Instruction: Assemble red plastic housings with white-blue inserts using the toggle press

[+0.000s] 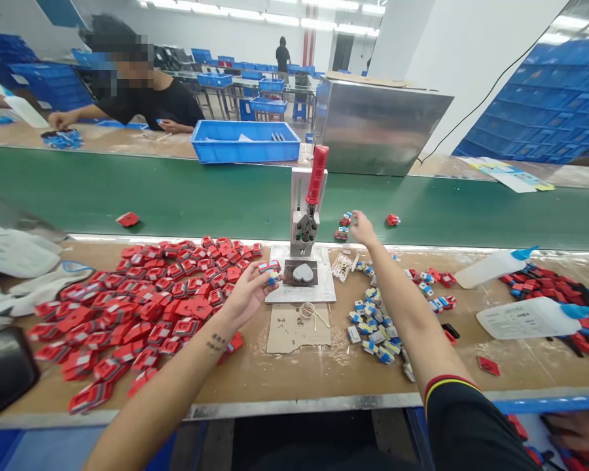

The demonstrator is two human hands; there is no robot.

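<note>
1. Our left hand [251,286] gripped a small red, white and blue piece [271,269] between thumb and fingers, just left of the dark block on the press base.
2. Our right hand [364,229] reached over the green belt [235,196], its fingers near two small coloured pieces [342,233] lying there; we could not tell whether those fingers were open or closed.
3. Between our arms stood the red-handled press [317,175], upright, with a pale heart-shaped pad [303,273] on its dark block.
4. To the left we had a broad heap of red parts [177,314] spread over the bench [255,386].
5. To the right, partly behind our forearm, lay a heap of white, blue and grey parts [373,324], with two blue-tipped bottles [513,318] farther right.
6. In front of the press we had a piece of cardboard [282,337].
7. Across the belt we saw a blue tray [248,154] and, farther left, a co-worker in black [171,104].
</note>
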